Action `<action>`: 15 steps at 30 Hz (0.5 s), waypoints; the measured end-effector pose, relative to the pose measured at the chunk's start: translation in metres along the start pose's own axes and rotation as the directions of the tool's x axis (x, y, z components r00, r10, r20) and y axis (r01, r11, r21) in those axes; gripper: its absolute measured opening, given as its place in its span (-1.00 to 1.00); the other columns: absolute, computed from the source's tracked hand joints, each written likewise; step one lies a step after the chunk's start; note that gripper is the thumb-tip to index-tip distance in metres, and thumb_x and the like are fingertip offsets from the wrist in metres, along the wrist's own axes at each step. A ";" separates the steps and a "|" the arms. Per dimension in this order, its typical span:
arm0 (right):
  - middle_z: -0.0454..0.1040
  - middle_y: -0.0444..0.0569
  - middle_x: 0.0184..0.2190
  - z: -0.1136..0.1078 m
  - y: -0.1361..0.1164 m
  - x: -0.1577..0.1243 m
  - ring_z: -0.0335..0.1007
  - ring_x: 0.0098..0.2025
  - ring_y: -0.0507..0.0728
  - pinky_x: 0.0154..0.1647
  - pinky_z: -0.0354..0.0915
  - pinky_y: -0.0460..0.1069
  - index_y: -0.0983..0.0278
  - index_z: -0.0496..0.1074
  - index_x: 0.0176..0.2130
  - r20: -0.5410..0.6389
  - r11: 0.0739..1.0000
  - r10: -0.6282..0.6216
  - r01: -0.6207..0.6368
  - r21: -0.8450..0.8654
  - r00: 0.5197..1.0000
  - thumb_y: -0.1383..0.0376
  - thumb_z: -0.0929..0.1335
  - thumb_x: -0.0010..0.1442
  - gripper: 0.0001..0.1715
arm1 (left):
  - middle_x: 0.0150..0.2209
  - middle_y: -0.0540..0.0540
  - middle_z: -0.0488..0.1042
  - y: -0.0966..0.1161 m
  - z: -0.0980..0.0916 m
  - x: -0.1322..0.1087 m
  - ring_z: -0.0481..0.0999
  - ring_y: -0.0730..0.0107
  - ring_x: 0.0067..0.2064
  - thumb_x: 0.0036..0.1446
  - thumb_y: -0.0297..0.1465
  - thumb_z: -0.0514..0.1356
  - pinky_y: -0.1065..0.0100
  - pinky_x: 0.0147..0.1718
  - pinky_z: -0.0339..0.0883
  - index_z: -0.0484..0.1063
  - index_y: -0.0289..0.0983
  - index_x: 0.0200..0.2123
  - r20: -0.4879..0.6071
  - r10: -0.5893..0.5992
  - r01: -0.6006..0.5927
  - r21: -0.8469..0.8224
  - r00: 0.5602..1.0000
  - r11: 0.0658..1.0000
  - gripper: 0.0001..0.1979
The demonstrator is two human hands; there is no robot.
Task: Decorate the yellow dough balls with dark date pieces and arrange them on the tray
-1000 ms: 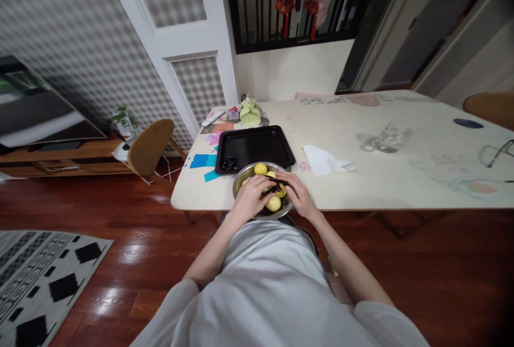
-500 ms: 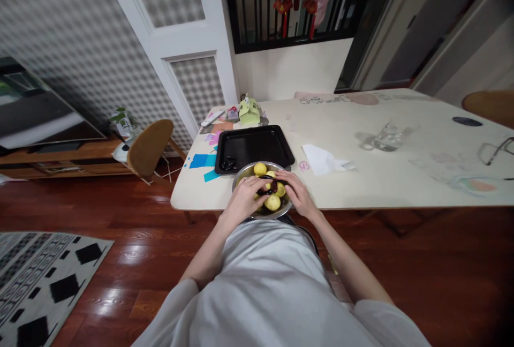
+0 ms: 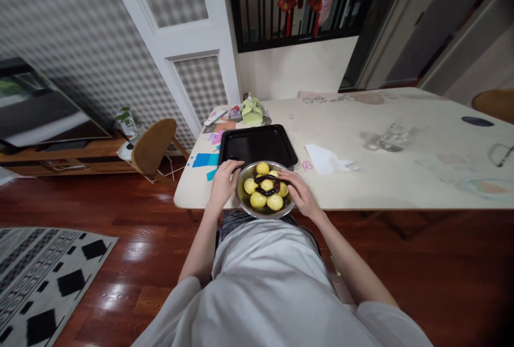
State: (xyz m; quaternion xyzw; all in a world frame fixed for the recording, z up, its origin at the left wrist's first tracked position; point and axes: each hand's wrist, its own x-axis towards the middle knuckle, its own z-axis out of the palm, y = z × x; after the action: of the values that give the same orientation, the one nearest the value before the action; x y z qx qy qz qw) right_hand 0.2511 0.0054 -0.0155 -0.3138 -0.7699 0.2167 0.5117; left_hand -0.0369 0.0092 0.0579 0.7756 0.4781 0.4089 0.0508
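A round metal bowl (image 3: 240,197) at the near table edge holds several yellow round fruits (image 3: 258,200), perhaps lemons. Among them lies a loose ring of dark purple, glossy, elongated pieces (image 3: 268,192) around one yellow fruit; I cannot make out their kind. My left hand (image 3: 223,185) is just outside the bowl's left rim, at the tray's near left corner, thumb and fingers apart. My right hand (image 3: 300,193) rests over the bowl's right rim. Its fingers stretch inward, the tips at the dark pieces. Behind the bowl lies a black rectangular tray (image 3: 257,143).
On the white table (image 3: 353,186) are a crumpled white paper (image 3: 323,159), a clear glass (image 3: 394,138), a green box (image 3: 252,111), a white remote (image 3: 216,117) and glasses (image 3: 501,155) at the far right. A wooden chair (image 3: 155,146) stands to the left.
My left hand has moved left out of the bowl to the tray's near corner, uncovering the fruits and dark ring. My right hand stays at the right rim. The view has shifted slightly.
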 end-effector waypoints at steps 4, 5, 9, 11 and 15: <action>0.52 0.05 0.25 0.000 0.001 -0.001 0.36 0.36 0.29 0.44 0.26 0.36 0.09 0.48 0.19 0.016 1.000 0.012 -0.012 -0.001 1.000 0.05 0.20 0.53 -0.56 | 0.04 -0.24 0.57 -0.040 0.007 0.000 0.55 0.04 0.11 0.34 -0.56 0.09 0.04 0.15 0.46 0.52 -0.24 0.06 -0.011 -0.147 0.147 0.156 0.989 0.977 -0.68; 0.52 0.05 0.26 -0.001 0.001 -0.001 0.36 0.37 0.30 0.44 0.26 0.37 0.09 0.49 0.19 0.018 1.000 0.013 -0.013 -0.002 1.000 0.05 0.20 0.53 -0.56 | 0.05 -0.25 0.56 -0.048 0.009 -0.001 0.55 0.03 0.11 0.33 -0.57 0.09 0.02 0.16 0.45 0.52 -0.24 0.06 -0.006 -0.177 0.175 0.183 0.984 0.967 -0.66; 0.53 0.05 0.25 -0.001 0.000 -0.001 0.37 0.36 0.31 0.44 0.26 0.37 0.09 0.49 0.19 0.013 1.000 0.015 -0.015 -0.004 1.000 0.05 0.20 0.53 -0.56 | 0.11 -0.30 0.56 -0.070 0.014 -0.001 0.53 -0.03 0.14 0.32 -0.58 0.10 -0.03 0.18 0.42 0.50 -0.26 0.09 0.010 -0.255 0.244 0.246 0.967 0.938 -0.65; 0.53 0.05 0.25 -0.001 0.000 -0.001 0.36 0.36 0.31 0.44 0.26 0.38 0.09 0.49 0.19 0.009 1.000 0.016 -0.016 -0.004 1.000 0.04 0.20 0.52 -0.55 | 0.10 -0.31 0.57 -0.076 0.014 0.002 0.53 -0.04 0.16 0.33 -0.55 0.11 -0.03 0.19 0.41 0.51 -0.26 0.09 0.023 -0.265 0.250 0.258 0.964 0.933 -0.67; 0.53 0.06 0.25 0.000 0.000 -0.001 0.36 0.36 0.31 0.44 0.26 0.38 0.10 0.50 0.18 0.004 1.000 0.020 -0.020 -0.005 1.000 0.05 0.20 0.52 -0.56 | 0.08 -0.28 0.60 -0.082 0.017 0.016 0.53 -0.02 0.16 0.33 -0.50 0.19 -0.02 0.20 0.38 0.55 -0.25 0.03 0.063 -0.274 0.246 0.282 0.960 0.927 -0.75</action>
State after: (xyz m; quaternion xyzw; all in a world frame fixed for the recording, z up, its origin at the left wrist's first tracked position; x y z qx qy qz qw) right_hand 0.2516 0.0044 -0.0157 -0.3222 -0.7684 0.2207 0.5070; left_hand -0.0796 0.0707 0.0175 0.7246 0.6250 0.2894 0.0221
